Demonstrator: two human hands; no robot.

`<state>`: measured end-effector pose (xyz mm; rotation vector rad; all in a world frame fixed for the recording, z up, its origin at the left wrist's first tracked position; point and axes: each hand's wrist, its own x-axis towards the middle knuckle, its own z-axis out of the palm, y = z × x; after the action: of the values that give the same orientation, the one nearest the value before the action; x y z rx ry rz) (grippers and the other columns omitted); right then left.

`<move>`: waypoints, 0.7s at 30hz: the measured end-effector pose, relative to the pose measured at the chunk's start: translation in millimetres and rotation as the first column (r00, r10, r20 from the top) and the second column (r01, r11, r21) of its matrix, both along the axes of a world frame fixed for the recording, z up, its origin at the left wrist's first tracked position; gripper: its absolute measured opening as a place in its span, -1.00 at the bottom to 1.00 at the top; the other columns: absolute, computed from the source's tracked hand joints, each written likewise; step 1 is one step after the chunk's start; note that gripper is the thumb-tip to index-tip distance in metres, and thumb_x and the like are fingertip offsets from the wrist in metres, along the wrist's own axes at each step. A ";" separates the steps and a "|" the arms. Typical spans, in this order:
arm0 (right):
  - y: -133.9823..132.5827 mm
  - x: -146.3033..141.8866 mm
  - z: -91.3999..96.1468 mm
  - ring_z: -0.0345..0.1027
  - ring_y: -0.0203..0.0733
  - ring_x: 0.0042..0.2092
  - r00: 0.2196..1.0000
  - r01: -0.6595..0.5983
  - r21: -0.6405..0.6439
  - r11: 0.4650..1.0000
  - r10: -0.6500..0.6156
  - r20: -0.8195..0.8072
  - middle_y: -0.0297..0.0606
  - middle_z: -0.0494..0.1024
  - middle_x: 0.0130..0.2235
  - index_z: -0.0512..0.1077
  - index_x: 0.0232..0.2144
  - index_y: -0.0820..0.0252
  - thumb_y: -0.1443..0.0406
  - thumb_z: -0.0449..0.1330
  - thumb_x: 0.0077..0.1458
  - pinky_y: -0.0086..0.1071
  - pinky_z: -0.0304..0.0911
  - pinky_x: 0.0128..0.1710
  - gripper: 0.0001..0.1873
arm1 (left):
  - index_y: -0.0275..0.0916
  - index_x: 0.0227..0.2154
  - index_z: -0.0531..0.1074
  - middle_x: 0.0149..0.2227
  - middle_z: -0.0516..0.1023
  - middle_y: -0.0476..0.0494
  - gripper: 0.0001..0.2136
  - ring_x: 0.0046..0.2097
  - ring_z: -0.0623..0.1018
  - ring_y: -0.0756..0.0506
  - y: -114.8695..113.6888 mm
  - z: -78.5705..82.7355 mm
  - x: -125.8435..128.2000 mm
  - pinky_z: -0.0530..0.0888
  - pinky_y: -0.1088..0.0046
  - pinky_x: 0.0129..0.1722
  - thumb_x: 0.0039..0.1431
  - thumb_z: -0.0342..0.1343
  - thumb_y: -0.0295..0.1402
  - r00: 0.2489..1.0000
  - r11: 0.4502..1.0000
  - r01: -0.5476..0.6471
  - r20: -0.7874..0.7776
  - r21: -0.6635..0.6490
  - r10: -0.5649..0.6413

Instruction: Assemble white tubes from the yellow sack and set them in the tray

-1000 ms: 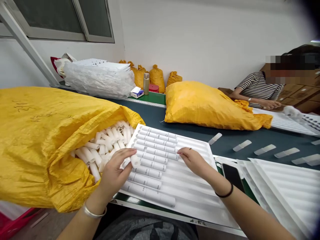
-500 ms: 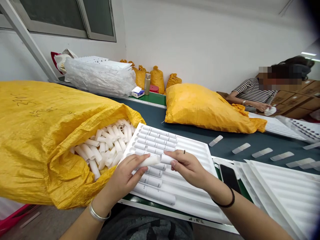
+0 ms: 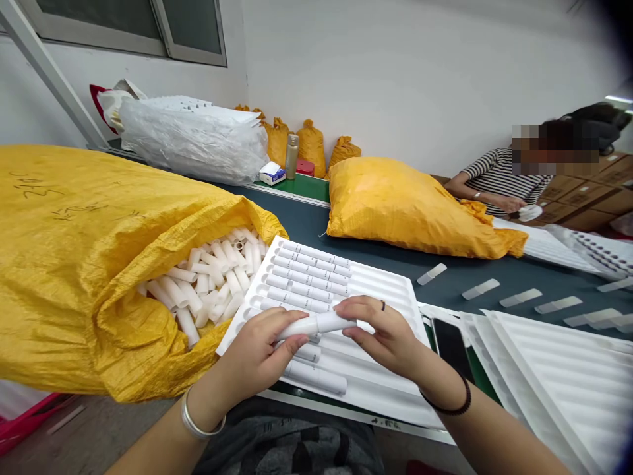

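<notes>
My left hand [image 3: 264, 346] is closed round a translucent white plastic tube [image 3: 302, 327]. Thumb and fingers of my right hand [image 3: 388, 330] pinch a smooth white tube [image 3: 334, 321]. The two tubes meet end to end in one line; whether one sits inside the other I cannot tell. Both hands are above a white grooved tray [image 3: 390, 280]. Printed white tubes [image 3: 314, 377] lie in rows in its left part, some hidden by my hands.
A yellow sack [image 3: 74, 264], open toward the tray, spills loose tubes [image 3: 212, 277]. Another yellow sack [image 3: 395, 204] rests on the dark conveyor belt [image 3: 297, 208], with clear tubes [image 3: 479, 289] farther right. A phone [image 3: 451, 349] and stacked trays [image 3: 558, 376] stand right. A co-worker [image 3: 499, 178] sits beyond.
The two tubes, apart or barely touching before, now meet in line. My right hand has moved slightly right, its fingers farther along the white tube. The view has tipped slightly down.
</notes>
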<state>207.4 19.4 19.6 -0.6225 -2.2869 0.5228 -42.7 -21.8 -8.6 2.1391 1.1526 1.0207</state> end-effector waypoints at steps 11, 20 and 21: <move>-8.5 -1.7 2.8 0.47 -0.19 -0.15 0.994 0.108 -0.085 0.990 -0.105 0.038 -0.19 0.57 -0.14 0.37 0.01 0.09 0.27 0.14 0.23 -0.39 0.38 -0.16 -0.71 | -0.25 0.25 0.09 -0.26 0.47 -0.20 -0.49 -0.23 0.45 -0.12 -2.1 -3.3 8.3 0.48 0.32 -0.23 0.25 0.01 -0.46 0.986 0.931 0.010 -0.161 0.364 0.053; 14.6 11.8 -35.2 0.43 -0.08 -0.22 0.857 0.359 0.067 0.931 -0.357 0.371 -0.17 0.56 -0.29 0.48 -0.15 0.13 0.24 0.17 0.17 -0.25 0.35 -0.16 -0.79 | -0.22 0.34 -0.31 0.06 0.39 -0.42 -0.28 0.06 0.43 -0.26 -2.1 -30.9 13.5 0.49 0.15 -0.04 0.27 -0.01 -0.23 0.943 0.973 0.071 -0.332 0.220 0.006; 31.9 24.2 -38.7 0.42 -0.07 -0.20 0.764 0.533 0.076 0.843 -0.518 0.385 -0.18 0.56 -0.29 0.49 -0.18 0.12 0.24 0.18 0.15 -0.23 0.33 -0.13 -0.81 | -0.23 0.34 -0.28 0.16 0.29 -0.46 -0.27 0.16 0.35 -0.31 1.2 -31.5 3.2 0.44 0.09 0.03 0.26 -0.01 -0.18 0.931 0.971 -0.004 -0.353 0.241 0.091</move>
<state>231.6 51.3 -19.2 -1.4485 -2.3081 0.1691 -39.5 -20.6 -40.0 2.5815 1.3097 0.8391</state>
